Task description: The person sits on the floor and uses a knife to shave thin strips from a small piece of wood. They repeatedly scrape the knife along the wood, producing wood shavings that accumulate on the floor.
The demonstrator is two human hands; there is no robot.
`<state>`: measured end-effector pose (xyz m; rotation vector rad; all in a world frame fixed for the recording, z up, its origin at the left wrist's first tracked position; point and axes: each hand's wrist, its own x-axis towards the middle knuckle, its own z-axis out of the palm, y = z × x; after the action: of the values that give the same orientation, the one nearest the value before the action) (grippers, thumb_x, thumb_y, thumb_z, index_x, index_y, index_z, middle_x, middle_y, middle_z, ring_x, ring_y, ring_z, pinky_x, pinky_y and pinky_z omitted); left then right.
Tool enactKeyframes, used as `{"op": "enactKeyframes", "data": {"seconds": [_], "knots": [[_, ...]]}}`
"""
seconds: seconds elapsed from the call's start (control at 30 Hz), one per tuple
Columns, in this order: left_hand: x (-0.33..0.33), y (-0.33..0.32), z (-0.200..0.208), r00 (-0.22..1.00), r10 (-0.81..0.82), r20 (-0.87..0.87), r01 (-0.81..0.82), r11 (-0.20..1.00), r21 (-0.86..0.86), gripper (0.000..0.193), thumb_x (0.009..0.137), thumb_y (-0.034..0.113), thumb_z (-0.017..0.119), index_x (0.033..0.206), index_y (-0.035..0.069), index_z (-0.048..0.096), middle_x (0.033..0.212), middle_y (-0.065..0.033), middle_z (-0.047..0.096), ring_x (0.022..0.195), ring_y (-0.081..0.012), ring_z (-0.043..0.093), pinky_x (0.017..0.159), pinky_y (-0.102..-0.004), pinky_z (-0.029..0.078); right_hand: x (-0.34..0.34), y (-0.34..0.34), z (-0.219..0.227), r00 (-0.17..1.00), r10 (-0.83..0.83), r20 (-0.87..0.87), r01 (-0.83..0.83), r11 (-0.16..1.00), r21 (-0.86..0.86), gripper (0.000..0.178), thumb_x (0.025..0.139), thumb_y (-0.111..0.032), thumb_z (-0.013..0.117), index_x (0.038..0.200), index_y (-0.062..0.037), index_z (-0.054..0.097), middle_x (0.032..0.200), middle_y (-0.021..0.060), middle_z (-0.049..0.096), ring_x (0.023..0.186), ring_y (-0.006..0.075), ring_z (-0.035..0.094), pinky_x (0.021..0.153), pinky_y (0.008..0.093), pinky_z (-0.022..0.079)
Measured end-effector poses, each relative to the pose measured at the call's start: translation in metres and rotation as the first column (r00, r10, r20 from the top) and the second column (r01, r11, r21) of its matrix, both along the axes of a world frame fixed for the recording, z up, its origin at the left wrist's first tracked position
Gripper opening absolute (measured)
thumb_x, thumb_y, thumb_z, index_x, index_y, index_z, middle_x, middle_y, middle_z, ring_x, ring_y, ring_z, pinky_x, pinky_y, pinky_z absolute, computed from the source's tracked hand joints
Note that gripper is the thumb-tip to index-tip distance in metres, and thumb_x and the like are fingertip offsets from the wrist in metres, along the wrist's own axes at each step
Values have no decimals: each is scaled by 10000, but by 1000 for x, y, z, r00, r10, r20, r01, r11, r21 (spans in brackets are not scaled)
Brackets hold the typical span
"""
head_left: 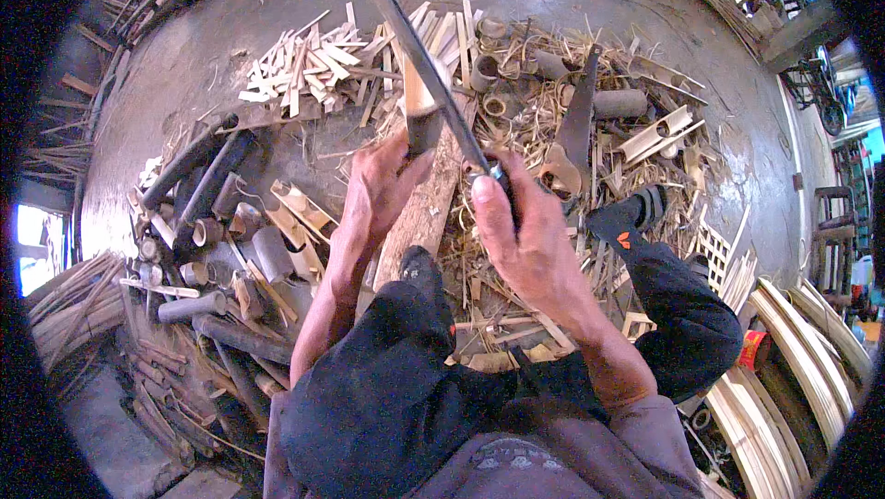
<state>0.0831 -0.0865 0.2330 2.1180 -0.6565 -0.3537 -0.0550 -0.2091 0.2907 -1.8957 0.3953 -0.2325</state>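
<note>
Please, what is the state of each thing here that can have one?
Left hand, closed on bamboo piece
Right hand, closed on long blade
Bamboo piece, held, pale side showing
Long blade, held slantwise, unsheathed
Handsaw, lying unheld
Pale strips, loosely heaped
Split bamboo at right, lying, hollow side visible

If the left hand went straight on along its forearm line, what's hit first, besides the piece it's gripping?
Likely the long knife in the right hand; its blade crosses the bamboo piece ahead of the left hand. Depth is unclear, so it might pass under.

Downward view from the head (wide fisheye)
</note>
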Motion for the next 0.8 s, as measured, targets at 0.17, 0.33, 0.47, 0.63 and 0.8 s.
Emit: {"op": "enactKeyframes", "data": {"seconds": [0.17,0.33,0.47,0.63,0.8], "knots": [[32,23,-165,914,-75,398,88,996,-14,481,736,241,751,1109,-2,570,995,-253,619,940,-433,602,787,-470,489,23,-2,-100,999,24,-42,-26,997,-67,393,983,-395,454,1043,-10,504,630,73,514,534,180,520,507,348,427],[37,-10,-172,959,-89,269,87,996,18,191,841,152,640,931,-2,573,831,-212,624,751,-361,616,635,-437,483,18,-37,-115,994,-49,95,79,931,-355,292,903,-265,607,1012,-17,499,671,152,594,557,319,613,522,401,466],[47,-23,-158,925,-160,346,178,984,-19,201,853,188,650,806,3,587,723,-191,609,618,-366,590,545,-422,448,15,-104,-121,966,-148,-210,-53,686,-726,266,862,-213,619,1029,-34,514,766,237,619,737,398,641,607,441,474],[70,-5,-142,993,109,41,-93,956,-279,288,954,289,542,925,15,626,788,-113,668,731,-170,629,667,-322,475,-13,-103,-176,957,-207,-203,97,888,-450,298,842,-266,623,1019,-53,512,810,223,643,781,430,629,689,501,490],[99,15,-82,937,84,-339,-314,627,-713,318,988,322,470,964,40,615,939,-86,684,780,-165,641,709,-308,524,-36,-73,-255,942,-256,-217,138,886,-443,311,839,-288,626,963,-15,542,778,227,633,769,434,617,644,490,461]]}}
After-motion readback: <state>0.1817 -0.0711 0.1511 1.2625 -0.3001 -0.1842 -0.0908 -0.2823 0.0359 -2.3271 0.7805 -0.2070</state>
